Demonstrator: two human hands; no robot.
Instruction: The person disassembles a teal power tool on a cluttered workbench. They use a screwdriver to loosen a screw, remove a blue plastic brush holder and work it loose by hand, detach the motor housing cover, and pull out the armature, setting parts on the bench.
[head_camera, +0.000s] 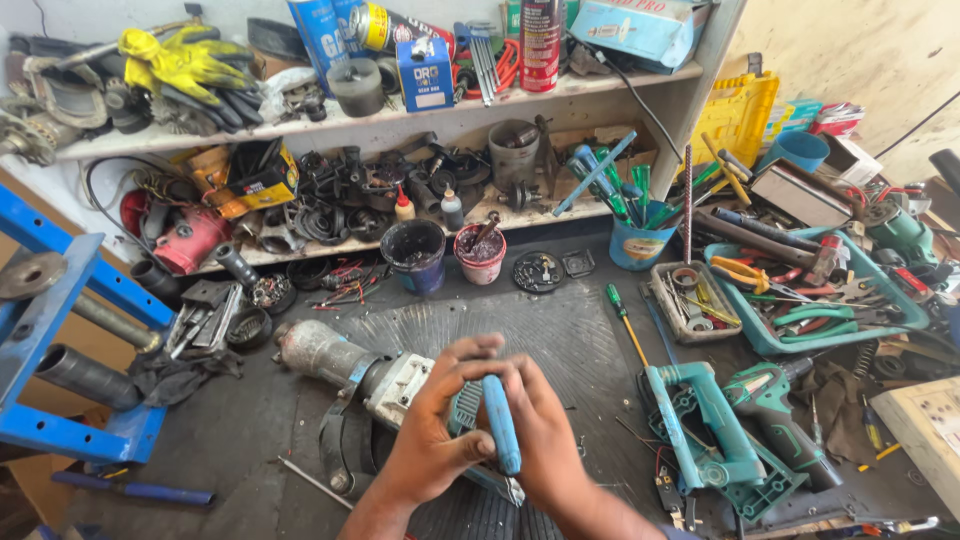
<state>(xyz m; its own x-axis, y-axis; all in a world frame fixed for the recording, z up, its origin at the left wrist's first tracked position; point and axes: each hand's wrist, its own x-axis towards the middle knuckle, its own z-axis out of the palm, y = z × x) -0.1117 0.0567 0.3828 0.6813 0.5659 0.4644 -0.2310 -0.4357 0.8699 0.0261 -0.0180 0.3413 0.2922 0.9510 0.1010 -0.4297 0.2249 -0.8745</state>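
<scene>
Down at the bench, looking from my head camera, I am pressing both hands together over a blue-handled screwdriver, its handle standing nearly upright between my palms. My left hand is curling around the near side of the handle, fingers bent and closed against it, and my right hand is closing on it from the other side, fingertips meeting the left ones at the top. Under my hands a worn grey power tool is lying on its side on the black ribbed mat, its pale gear housing just beside my left knuckles; the screwdriver's tip is hidden, so I cannot tell what it is touching. To my right a teal tool housing is lying open next to a teal drill body, both well apart from my hands. A green-handled screwdriver is lying on the mat beyond them. Farther right a teal tray is holding pliers and cutters. Ahead, a dark blue pot and a pink pot are standing side by side before the cluttered shelf, where yellow gloves are resting. At my left a blue metal frame is standing.
</scene>
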